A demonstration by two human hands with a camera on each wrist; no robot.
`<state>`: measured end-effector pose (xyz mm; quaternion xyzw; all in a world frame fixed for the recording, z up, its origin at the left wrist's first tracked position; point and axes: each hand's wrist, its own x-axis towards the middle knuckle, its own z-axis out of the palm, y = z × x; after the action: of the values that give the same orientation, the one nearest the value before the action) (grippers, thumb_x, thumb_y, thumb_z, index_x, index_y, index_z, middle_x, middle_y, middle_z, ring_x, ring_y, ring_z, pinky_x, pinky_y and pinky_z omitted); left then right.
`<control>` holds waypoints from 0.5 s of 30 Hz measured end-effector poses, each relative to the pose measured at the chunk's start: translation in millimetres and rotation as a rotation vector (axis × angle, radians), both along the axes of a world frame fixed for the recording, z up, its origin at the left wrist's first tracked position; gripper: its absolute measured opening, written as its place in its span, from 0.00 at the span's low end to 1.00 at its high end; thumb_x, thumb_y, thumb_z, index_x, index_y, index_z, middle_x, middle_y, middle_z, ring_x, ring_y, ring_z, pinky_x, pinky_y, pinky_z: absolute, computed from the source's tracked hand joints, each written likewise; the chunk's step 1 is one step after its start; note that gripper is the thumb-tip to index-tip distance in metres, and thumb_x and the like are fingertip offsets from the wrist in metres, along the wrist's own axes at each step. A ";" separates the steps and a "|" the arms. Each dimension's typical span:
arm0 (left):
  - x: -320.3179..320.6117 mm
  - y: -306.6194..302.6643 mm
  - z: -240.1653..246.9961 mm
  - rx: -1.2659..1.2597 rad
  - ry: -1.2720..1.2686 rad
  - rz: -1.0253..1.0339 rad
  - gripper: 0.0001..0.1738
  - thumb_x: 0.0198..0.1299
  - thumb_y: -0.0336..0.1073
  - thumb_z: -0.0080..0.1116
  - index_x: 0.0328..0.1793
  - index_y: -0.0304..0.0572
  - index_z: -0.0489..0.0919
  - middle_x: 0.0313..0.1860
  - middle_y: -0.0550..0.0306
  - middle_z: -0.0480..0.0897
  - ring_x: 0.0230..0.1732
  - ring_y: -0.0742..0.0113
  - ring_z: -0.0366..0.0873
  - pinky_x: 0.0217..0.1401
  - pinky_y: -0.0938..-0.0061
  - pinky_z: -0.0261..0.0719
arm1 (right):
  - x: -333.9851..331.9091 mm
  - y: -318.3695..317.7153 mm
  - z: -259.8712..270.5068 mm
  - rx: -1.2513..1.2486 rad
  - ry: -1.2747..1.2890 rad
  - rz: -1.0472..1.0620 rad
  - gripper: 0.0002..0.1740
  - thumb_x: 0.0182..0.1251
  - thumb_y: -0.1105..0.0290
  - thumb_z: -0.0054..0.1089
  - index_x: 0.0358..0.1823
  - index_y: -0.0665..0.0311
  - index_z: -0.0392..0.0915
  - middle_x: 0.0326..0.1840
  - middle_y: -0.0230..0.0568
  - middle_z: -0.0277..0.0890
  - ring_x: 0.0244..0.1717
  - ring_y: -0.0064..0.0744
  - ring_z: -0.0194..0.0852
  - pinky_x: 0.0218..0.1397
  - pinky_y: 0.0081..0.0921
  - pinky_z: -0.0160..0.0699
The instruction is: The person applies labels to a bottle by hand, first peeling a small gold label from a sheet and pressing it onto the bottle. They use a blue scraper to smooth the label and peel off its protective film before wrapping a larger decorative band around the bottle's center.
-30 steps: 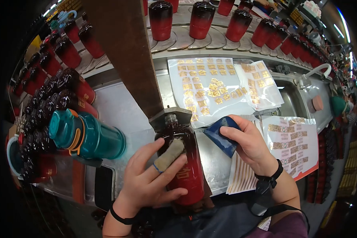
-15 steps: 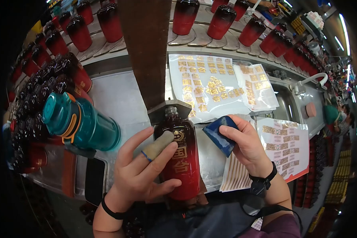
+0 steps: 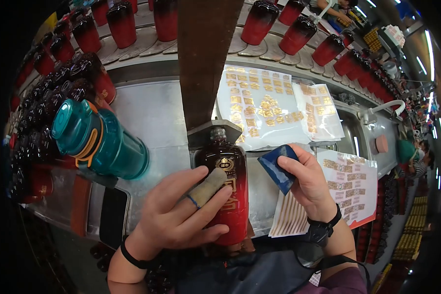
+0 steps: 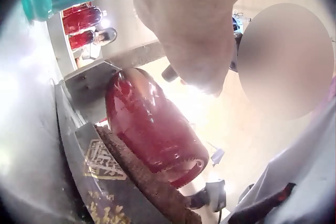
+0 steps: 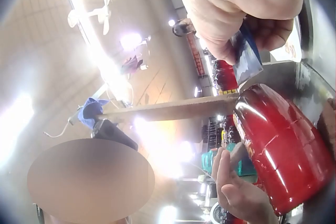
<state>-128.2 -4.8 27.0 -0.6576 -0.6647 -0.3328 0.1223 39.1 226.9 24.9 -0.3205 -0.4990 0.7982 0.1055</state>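
Observation:
In the head view a dark-to-red bottle (image 3: 238, 196) lies in front of the person, its neck at a metal bracket (image 3: 215, 128). A gold emblem (image 3: 224, 164) and gold characters mark its upper face. My left hand (image 3: 169, 220) is over the bottle with its fingers extended. A tan finger cot (image 3: 206, 192) covers one finger, its tip on the gold marking just below the emblem. To the right of the bottle, my right hand (image 3: 312, 183) pinches a flat blue scraper (image 3: 274, 165) between thumb and fingers. The scraper is apart from the bottle.
A teal flask (image 3: 115, 144) stands left, beside many crowded bottles (image 3: 100, 81). A brown post (image 3: 201, 63) rises behind the bracket. Sheets of gold decals (image 3: 264, 127) lie behind, striped and patterned sheets (image 3: 348, 183) to the right, near a sink (image 3: 348, 132). More bottles (image 3: 299, 36) line a conveyor.
The left hand's covered finger has slid from over the emblem down the bottle, leaving the emblem uncovered. The right hand keeps hold of the scraper. The head view has shifted.

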 end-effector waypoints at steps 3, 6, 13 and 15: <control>-1.0 -5.5 -8.9 0.008 0.008 -0.028 0.26 0.66 0.57 0.57 0.55 0.46 0.87 0.54 0.52 0.86 0.60 0.51 0.78 0.54 0.58 0.83 | 0.4 -0.9 -0.2 0.007 0.015 -0.006 0.13 0.71 0.74 0.64 0.54 0.67 0.81 0.46 0.33 0.86 0.45 0.18 0.82 0.53 0.19 0.80; -0.3 -5.2 -6.7 0.005 0.015 -0.019 0.26 0.66 0.57 0.58 0.55 0.44 0.86 0.54 0.49 0.86 0.59 0.50 0.79 0.54 0.58 0.84 | 2.2 -0.6 -2.3 0.005 0.006 -0.020 0.13 0.71 0.74 0.64 0.55 0.67 0.81 0.46 0.34 0.86 0.46 0.18 0.83 0.53 0.18 0.80; -0.1 14.3 0.1 -0.061 0.017 -0.022 0.29 0.66 0.59 0.58 0.57 0.41 0.85 0.56 0.47 0.85 0.63 0.47 0.78 0.57 0.55 0.83 | 1.1 -5.0 -5.9 -0.034 0.004 -0.036 0.15 0.71 0.74 0.64 0.57 0.68 0.80 0.48 0.34 0.85 0.47 0.18 0.82 0.55 0.18 0.80; 2.9 17.9 7.7 -0.134 0.026 0.005 0.28 0.62 0.55 0.64 0.60 0.43 0.84 0.57 0.50 0.84 0.65 0.52 0.77 0.63 0.57 0.81 | 3.2 -5.3 -6.7 -0.042 0.013 -0.048 0.16 0.71 0.74 0.64 0.58 0.68 0.80 0.49 0.34 0.85 0.48 0.18 0.82 0.55 0.18 0.80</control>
<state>-125.3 13.2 34.8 -0.6670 -0.6854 -0.2788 0.0873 42.3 221.7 18.2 -0.3292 -0.4738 0.8078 0.1211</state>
